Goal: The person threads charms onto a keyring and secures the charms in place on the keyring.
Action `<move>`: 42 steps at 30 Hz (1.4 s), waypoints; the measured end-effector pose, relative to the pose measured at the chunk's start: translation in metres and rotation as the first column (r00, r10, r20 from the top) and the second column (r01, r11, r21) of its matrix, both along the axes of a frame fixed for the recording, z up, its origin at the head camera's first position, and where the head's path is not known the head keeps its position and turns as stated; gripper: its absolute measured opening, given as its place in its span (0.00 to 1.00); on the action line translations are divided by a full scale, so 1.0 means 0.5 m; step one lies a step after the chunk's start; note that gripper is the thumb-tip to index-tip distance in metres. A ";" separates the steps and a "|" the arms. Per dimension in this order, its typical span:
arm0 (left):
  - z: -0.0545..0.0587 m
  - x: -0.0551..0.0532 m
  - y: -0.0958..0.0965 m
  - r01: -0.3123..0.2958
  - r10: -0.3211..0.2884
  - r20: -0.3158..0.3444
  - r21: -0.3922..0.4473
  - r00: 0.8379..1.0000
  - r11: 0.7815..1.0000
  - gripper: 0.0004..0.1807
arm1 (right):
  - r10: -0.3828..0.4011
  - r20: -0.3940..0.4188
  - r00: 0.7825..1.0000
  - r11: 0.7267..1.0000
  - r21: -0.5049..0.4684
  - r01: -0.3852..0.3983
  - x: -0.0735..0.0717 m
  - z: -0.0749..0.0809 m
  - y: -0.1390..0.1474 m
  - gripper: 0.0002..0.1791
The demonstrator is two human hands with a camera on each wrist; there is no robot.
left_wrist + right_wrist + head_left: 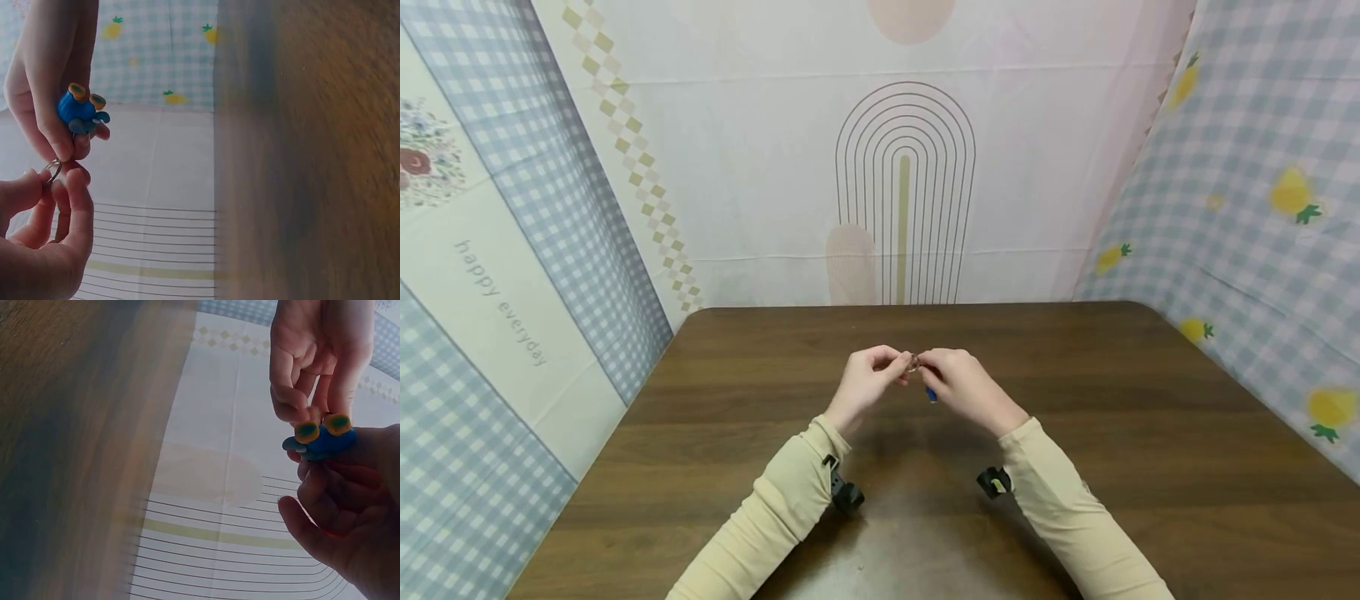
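Both hands meet over the middle of the table around a small keychain. It has a metal split ring [55, 169] and a blue figurine [78, 111] with orange-and-green feet, perhaps an elephant. My left hand [865, 379] pinches the ring between thumb and fingertips. Opposite it, the right hand [966, 385] pinches the keychain where ring and figurine join, thumb and forefinger right at the ring. The figurine hangs beneath the right hand's fingers, its feet turned outward in the right wrist view. Fingers partly hide the ring and the link to the figurine.
A dark brown wooden table [737, 500] with rounded far corners lies under the hands. Behind it hangs a white patterned cloth [760, 167]. Blue checked cloth [1247, 275] hangs at the sides. Each sleeved forearm wears a black wrist camera [847, 497].
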State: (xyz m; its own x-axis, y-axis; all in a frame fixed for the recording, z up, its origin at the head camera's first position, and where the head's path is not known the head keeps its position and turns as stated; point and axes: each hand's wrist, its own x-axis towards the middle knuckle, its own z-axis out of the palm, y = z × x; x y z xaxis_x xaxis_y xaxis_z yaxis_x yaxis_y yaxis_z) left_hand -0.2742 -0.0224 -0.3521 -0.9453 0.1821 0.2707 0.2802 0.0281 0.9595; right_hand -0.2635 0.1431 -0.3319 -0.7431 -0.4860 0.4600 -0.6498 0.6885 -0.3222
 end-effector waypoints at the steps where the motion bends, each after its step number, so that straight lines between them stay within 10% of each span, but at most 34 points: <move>1: -0.001 -0.001 0.001 0.007 -0.007 0.008 0.009 1.000 1.000 0.12 | -0.006 0.000 1.000 1.000 -0.008 0.006 0.000 0.000 0.000 0.05; 18: 0.006 0.001 -0.001 0.122 -0.124 0.104 0.021 0.987 0.992 0.09 | -0.011 -0.047 0.999 0.999 -0.041 0.009 -0.001 0.000 0.003 0.07; 31: 0.004 0.001 -0.002 -0.003 -0.003 0.046 0.123 0.999 0.992 0.08 | 0.018 -0.019 1.000 0.999 -0.036 -0.019 0.007 0.011 0.005 0.08; 42: 0.002 -0.005 -0.004 0.057 -0.061 0.068 0.057 0.996 0.997 0.11 | 0.012 -0.006 1.000 0.999 -0.045 -0.012 0.004 0.005 0.007 0.09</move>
